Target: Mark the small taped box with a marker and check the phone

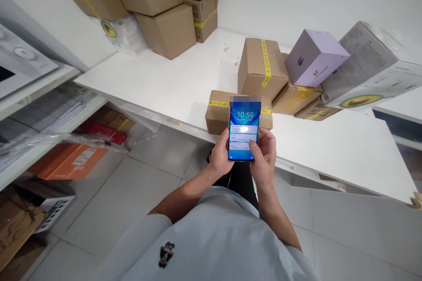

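Observation:
A smartphone [244, 140] is held upright between both hands, its lit blue lock screen reading 10:59 above several notifications. My left hand [220, 154] grips its left edge. Around the right edge closes my right hand [264, 153], with the thumb lying over the lower right of the screen. Just beyond the phone, a small cardboard box [216, 116] with yellow tape sits at the table's front edge, partly hidden by the phone.
On the white table [158, 92], a taller taped carton [252, 66], a lilac box [313, 59] and a white avocado-printed box [362, 66] stand to the right. Large cartons [168, 30] are stacked at the back left. Shelves with an orange box [70, 160] flank the left side.

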`<action>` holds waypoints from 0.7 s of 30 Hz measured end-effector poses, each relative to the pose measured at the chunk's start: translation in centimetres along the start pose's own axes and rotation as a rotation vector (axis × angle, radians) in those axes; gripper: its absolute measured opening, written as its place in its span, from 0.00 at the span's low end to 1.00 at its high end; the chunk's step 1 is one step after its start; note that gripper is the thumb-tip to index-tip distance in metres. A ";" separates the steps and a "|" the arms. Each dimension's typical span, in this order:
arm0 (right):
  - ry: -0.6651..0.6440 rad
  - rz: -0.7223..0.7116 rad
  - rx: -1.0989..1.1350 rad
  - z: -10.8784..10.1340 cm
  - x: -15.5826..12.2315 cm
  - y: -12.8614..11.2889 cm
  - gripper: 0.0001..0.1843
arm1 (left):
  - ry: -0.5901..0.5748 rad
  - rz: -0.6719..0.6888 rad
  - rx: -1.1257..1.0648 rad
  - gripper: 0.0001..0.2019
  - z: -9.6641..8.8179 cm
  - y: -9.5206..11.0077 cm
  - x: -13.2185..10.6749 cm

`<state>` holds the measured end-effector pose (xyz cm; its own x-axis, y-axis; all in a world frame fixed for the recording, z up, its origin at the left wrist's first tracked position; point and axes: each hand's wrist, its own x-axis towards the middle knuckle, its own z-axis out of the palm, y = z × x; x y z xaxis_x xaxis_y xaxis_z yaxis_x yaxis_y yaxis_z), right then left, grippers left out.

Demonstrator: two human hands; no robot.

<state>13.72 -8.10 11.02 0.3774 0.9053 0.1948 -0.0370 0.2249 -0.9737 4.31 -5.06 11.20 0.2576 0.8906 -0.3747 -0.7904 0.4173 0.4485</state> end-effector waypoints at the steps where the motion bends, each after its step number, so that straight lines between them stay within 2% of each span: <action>1: -0.008 -0.001 -0.009 -0.2 0.0 -0.1 0.20 | -0.011 0.008 0.003 0.16 0.0 0.0 0.0; 5: -0.068 0.006 -0.092 -1.3 -0.6 -0.7 0.26 | -0.078 0.090 0.026 0.16 0.2 -0.3 -0.2; 9: -0.114 0.032 -0.296 -3.0 -1.5 -0.7 0.45 | -0.229 0.102 0.091 0.20 0.7 -1.1 -0.7; 12: -0.063 0.030 -0.435 -4.1 -2.1 -0.6 0.55 | -0.338 0.070 0.167 0.22 1.0 -1.8 -1.2; 14: -0.018 0.024 -0.476 -4.5 -2.5 -0.6 0.55 | -0.417 0.042 0.241 0.23 1.3 -2.2 -1.5; 17: 0.049 0.022 -0.424 -5.4 -2.8 -0.4 0.50 | -0.527 0.036 0.428 0.23 1.7 -2.1 -1.9; 19: 0.106 0.056 -0.374 -6.7 -2.6 0.1 0.49 | -0.537 0.162 0.596 0.19 1.6 -1.5 -2.0; 21: 0.164 0.082 -0.413 -8.6 -1.8 1.1 0.50 | -0.468 0.436 0.789 0.15 0.9 -0.5 -1.7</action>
<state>20.93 -12.63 8.61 0.5315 0.8376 0.1264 0.2874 -0.0379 -0.9571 4.77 -6.63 12.36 0.3601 0.9043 0.2295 -0.3187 -0.1120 0.9412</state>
